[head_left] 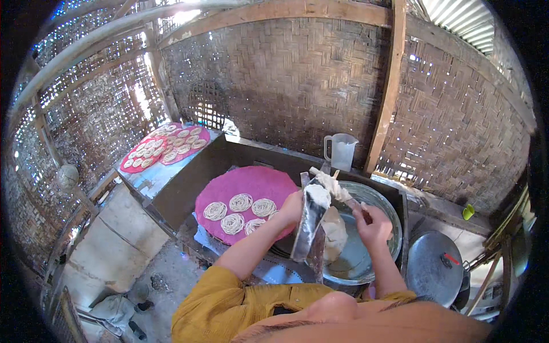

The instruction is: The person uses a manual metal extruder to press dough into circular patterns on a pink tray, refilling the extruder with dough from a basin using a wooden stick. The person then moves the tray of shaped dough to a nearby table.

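My left hand (290,209) is closed on the side of a long metal dough press (306,237), held tilted, with white dough (318,196) at its upper end. In my right hand (373,224) is a flat-handled spatula (353,203), its far end coated in sticky dough (333,186) beside the press. Below both hands stands a wide metal basin (396,228) holding a pale lump of dough (335,235). Left of the press, a round pink mat (246,183) carries several coiled dough nests (241,202); my left forearm partly covers its near right edge.
A translucent jug (343,152) stands behind the basin, near a wooden post (389,91). At the right is a round metal lid (437,266) with a red-marked handle. More pink mats (197,137) with dough coils lie at the back left. Woven walls (286,86) enclose the space.
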Available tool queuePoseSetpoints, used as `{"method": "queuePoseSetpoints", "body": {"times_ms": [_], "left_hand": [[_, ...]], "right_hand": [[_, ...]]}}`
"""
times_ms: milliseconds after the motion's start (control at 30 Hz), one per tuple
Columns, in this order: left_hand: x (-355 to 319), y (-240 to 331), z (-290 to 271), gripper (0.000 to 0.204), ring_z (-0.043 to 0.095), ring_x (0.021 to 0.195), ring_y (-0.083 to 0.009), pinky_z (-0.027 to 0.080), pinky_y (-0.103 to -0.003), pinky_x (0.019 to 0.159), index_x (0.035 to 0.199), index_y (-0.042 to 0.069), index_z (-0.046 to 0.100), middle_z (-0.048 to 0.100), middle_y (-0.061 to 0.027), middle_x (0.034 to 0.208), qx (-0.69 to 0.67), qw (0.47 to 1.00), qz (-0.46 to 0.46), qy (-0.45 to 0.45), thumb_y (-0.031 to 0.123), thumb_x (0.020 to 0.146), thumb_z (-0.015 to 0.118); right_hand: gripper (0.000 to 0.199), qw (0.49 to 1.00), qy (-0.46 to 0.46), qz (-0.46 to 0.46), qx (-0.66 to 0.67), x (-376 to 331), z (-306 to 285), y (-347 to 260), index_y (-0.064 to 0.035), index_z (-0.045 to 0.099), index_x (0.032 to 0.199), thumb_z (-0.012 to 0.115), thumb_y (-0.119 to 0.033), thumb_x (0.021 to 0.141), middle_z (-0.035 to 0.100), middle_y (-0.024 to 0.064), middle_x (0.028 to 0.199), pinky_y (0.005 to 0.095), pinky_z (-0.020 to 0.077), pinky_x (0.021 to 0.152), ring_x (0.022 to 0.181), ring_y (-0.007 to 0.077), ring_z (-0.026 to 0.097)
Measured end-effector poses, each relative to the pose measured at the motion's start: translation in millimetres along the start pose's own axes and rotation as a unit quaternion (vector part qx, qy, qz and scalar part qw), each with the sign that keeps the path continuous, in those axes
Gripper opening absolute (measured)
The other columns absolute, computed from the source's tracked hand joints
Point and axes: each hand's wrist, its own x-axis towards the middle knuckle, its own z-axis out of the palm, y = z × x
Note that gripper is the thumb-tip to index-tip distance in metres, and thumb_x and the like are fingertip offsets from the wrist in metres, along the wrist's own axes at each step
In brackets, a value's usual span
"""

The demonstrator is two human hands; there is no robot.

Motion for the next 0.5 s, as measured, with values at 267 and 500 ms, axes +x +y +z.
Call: {"method": "queuePoseSetpoints", "body": {"times_ms": [267, 500], "left_hand": [[15.8, -69.5, -6.5, 0.021, 0.061, 0.073, -0.0193, 0.047, -0.032, 0.068, 0.086, 0.004, 0.063, 0.063, -0.0093, 0.078, 0.02, 0.999, -0.039, 0.032, 0.017, 0.07, 0.065], [21.5, -30.1, 6.9, 0.025, 0.059, 0.069, -0.0179, 0.048, -0.031, 0.066, 0.091, 0.004, 0.06, 0.061, -0.0071, 0.078, -0.332, 0.941, -0.056, -0.02, 0.016, 0.07, 0.067]], "right_hand": [[0.019, 0.972, -0.144, -0.025, 0.182, -27.0, -20.6, -27.0, -0.0031, 0.064, 0.083, 0.07, -0.013, 0.068, 0.057, 0.0035, 0.059, 0.025, 0.0424, 0.048, 0.05, 0.0131, 0.053], [0.017, 0.985, -0.095, 0.111, 0.09, -1.6, -9.4, 8.5, -0.0029, 0.065, 0.083, 0.069, -0.013, 0.07, 0.059, 0.0014, 0.063, 0.021, 0.0409, 0.051, 0.056, 0.0047, 0.049]]}}
